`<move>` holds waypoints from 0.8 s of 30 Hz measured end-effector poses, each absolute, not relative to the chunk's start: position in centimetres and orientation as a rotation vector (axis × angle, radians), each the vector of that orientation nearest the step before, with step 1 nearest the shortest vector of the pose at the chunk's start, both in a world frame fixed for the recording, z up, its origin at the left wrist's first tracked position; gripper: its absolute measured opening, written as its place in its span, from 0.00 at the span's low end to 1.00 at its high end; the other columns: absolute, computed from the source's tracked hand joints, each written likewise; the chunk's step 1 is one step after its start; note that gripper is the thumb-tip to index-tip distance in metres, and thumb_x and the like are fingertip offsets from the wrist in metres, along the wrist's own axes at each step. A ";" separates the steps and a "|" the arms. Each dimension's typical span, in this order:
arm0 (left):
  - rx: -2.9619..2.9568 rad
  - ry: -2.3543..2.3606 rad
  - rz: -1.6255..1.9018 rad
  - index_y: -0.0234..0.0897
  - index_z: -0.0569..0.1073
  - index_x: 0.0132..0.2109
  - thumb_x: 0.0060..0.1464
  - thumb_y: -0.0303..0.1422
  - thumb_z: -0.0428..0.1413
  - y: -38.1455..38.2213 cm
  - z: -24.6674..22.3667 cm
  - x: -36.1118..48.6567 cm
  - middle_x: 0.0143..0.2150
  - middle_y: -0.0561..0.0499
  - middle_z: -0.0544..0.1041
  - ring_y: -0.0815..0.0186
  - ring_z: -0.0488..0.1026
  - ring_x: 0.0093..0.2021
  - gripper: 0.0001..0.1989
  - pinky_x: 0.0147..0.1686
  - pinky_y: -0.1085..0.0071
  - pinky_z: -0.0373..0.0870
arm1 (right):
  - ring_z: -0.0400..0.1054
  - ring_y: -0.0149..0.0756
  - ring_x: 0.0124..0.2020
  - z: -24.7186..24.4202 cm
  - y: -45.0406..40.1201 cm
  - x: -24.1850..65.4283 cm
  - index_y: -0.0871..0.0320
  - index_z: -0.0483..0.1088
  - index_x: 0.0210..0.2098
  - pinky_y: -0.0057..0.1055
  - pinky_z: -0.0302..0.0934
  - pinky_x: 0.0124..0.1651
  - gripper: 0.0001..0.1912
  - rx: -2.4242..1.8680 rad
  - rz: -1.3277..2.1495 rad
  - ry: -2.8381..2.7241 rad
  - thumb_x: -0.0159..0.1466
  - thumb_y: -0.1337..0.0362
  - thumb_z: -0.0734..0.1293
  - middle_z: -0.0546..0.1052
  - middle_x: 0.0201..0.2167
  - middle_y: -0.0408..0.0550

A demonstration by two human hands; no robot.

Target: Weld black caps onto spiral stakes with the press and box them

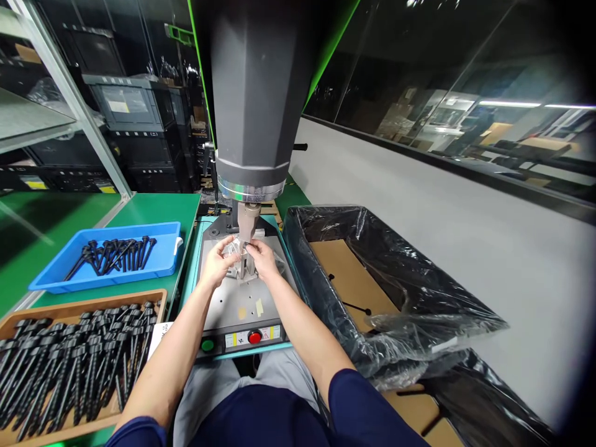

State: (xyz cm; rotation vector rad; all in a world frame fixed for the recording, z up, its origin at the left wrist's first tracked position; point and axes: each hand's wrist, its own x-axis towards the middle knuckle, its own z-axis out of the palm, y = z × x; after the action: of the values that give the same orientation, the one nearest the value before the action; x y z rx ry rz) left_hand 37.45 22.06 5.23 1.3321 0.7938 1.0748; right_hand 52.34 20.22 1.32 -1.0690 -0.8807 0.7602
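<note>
My left hand is at the left side of a metal fixture, its thumb and forefinger apart and nothing plainly held. On the fixture's other side, my right hand pinches a small black part at the fixture's top; the fingers partly hide it. Just above both hands is the metal tool head of a large grey press. The fixture stands on a flat metal base plate.
Left, a blue tray and a brown tray hold black rod-like parts with wider heads. Right stands a bin lined with black plastic, with cardboard and a few such parts inside. Green button and red button line the base's front.
</note>
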 end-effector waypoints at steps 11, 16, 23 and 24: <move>1.352 0.838 1.056 0.38 0.71 0.57 0.37 0.37 0.68 22.0 4.3 37.1 0.58 0.41 0.73 0.68 0.75 0.30 0.37 0.24 0.73 0.64 | 0.66 0.42 0.58 -0.1 17.1 53.5 0.49 0.72 0.51 0.38 0.62 0.54 0.24 -1.000 1.002 -0.639 0.55 0.58 0.73 0.73 0.57 0.47; 1.356 0.832 1.060 0.37 0.71 0.58 0.36 0.37 0.68 21.9 4.1 37.3 0.54 0.40 0.76 0.68 0.74 0.28 0.38 0.23 0.73 0.64 | 0.70 0.39 0.53 -0.1 16.6 55.0 0.47 0.66 0.54 0.38 0.66 0.50 0.29 -0.876 1.048 -0.454 0.54 0.64 0.72 0.75 0.53 0.47; 1.420 0.872 1.024 0.34 0.70 0.60 0.38 0.37 0.68 22.5 3.9 37.1 0.33 0.48 0.79 0.65 0.74 0.28 0.40 0.24 0.73 0.63 | 0.74 0.48 0.48 1.7 14.9 58.2 0.56 0.65 0.45 0.45 0.72 0.40 0.28 -0.693 1.302 -0.160 0.64 0.38 0.57 0.76 0.47 0.58; 1.429 0.870 1.021 0.34 0.69 0.61 0.38 0.36 0.68 22.6 3.9 37.1 0.32 0.49 0.79 0.65 0.74 0.27 0.40 0.24 0.73 0.63 | 0.75 0.49 0.46 1.8 14.6 58.5 0.57 0.65 0.44 0.44 0.72 0.39 0.30 -0.714 1.322 -0.164 0.63 0.36 0.58 0.77 0.44 0.59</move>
State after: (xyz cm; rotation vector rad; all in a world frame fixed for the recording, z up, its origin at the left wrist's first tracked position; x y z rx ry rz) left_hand 37.11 22.61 3.93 1.4291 0.8704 1.0211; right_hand 58.52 14.58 1.78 -0.7138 -0.1641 1.3222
